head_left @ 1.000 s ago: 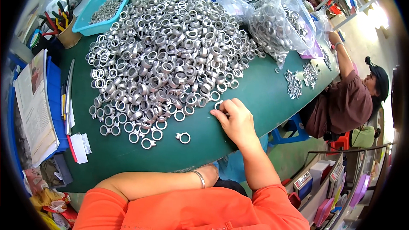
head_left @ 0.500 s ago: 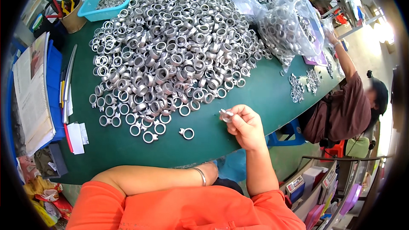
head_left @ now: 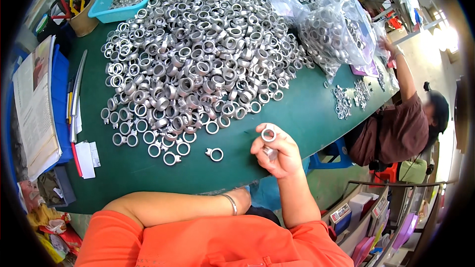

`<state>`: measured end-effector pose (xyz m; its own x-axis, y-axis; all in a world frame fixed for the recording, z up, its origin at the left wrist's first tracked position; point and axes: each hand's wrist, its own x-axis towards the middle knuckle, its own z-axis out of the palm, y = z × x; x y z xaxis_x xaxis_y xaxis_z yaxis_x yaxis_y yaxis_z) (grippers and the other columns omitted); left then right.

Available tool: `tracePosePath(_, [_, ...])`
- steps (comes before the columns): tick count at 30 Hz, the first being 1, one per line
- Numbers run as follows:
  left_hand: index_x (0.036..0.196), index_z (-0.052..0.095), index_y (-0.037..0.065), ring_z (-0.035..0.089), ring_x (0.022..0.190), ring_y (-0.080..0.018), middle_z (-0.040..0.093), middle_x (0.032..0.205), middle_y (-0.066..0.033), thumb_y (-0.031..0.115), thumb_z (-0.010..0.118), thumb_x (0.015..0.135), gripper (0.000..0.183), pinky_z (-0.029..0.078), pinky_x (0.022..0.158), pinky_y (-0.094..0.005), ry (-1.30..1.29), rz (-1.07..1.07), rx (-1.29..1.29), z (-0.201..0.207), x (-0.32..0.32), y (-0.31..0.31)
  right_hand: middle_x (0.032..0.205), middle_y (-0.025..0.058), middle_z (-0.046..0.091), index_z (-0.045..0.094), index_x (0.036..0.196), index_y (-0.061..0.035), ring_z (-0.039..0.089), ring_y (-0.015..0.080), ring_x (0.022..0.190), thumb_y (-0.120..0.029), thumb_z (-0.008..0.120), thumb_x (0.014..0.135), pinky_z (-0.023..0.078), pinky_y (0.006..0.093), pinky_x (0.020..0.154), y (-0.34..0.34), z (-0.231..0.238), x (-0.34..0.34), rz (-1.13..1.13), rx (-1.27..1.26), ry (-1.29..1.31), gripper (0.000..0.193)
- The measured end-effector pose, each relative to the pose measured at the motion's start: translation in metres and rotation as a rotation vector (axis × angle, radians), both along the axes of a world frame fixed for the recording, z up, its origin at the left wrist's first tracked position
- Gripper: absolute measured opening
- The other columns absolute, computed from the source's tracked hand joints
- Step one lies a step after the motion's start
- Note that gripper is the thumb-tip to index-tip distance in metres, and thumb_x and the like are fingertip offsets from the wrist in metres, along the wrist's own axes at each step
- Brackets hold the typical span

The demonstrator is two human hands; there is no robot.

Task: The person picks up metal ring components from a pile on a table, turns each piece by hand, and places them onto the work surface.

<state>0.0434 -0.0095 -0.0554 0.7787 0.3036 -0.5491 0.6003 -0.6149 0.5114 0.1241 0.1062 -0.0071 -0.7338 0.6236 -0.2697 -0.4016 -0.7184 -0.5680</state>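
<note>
My right hand (head_left: 278, 157) is raised over the table's near edge, its fingers closed. A silver metal ring (head_left: 274, 137) with a round open middle is pinched at the fingertips, face towards me. Lower, against the palm, a second metal ring (head_left: 270, 153) shows in part between the fingers. My left hand (head_left: 241, 199) rests low at the table edge below a bracelet, its fingers hidden. A single loose ring with a small lug (head_left: 209, 151) lies on the green table left of my right hand. Beyond it spreads a large heap of similar rings (head_left: 198, 64).
A turquoise basket (head_left: 106, 16) and a tool holder (head_left: 85, 22) stand at the far left. A clear plastic bag of rings (head_left: 331, 34) sits at the far right, near small piles of parts (head_left: 342, 103). A co-worker in brown (head_left: 391, 133) sits at the right.
My right hand has turned and drawn slightly nearer, so the pinched ring's opening now faces me and another ring shows in the palm. My left arm has barely moved.
</note>
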Motion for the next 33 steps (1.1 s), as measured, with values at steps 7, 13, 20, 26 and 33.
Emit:
tracePosePath(7, [0.104,0.05,-0.014,0.053,0.097,-0.0329,0.056,0.1,-0.0258,0.013,0.042,0.079,0.037,0.039,0.087,-0.0383,-0.031,0.008,0.018,-0.008,0.003,-0.004,0.068,0.0033,0.055,0.058,0.075,-0.0012,0.052,0.0117,0.055,-0.009,0.067,0.073,0.041,0.0237,0.05,0.009,0.007,-0.034,-0.135,1.101,-0.813,0.012])
tracePosePath(13, [0.106,0.05,-0.012,0.052,0.101,-0.0344,0.053,0.106,-0.026,0.011,0.041,0.08,0.036,0.04,0.088,-0.0392,0.0,0.071,-0.015,-0.012,0.006,-0.005,0.07,0.0096,0.055,0.059,0.073,-0.0045,0.057,0.0278,0.063,-0.017,0.067,0.072,0.046,0.0359,0.056,0.007,0.004,-0.058,-0.156,1.543,-1.231,0.014])
tracePosePath(20, [0.11,0.05,-0.01,0.05,0.105,-0.034,0.052,0.11,-0.0249,0.017,0.05,0.076,0.043,0.039,0.09,-0.0384,-0.006,0.081,-0.118,-0.001,0.002,0.0,0.08,0.0047,0.06,0.061,0.083,-0.0011,0.052,0.0088,0.063,-0.003,0.066,0.073,0.042,0.0226,0.054,0.003,0.002,-0.033,-0.077,0.876,-0.58,0.011])
tracePosePath(26, [0.114,0.048,-0.009,0.05,0.106,-0.033,0.051,0.112,-0.0254,0.018,0.054,0.073,0.049,0.039,0.09,-0.0369,0.036,0.055,-0.116,0.012,0.0,0.004,0.089,0.0114,0.061,0.058,0.08,-0.0003,0.056,0.0128,0.076,-0.003,0.07,0.071,0.044,0.0211,0.062,-0.007,-0.007,-0.024,-0.144,0.894,-0.316,0.015])
tracePosePath(33, [0.114,0.046,-0.011,0.049,0.108,-0.0329,0.05,0.112,-0.0273,0.015,0.052,0.074,0.048,0.04,0.089,-0.0363,0.05,0.059,-0.109,0.013,-0.002,0.005,0.096,0.0161,0.059,0.051,0.085,-0.0015,0.057,0.0193,0.093,0.008,0.069,0.066,0.047,0.0261,0.07,-0.014,-0.003,-0.032,-0.237,0.925,-0.285,0.028])
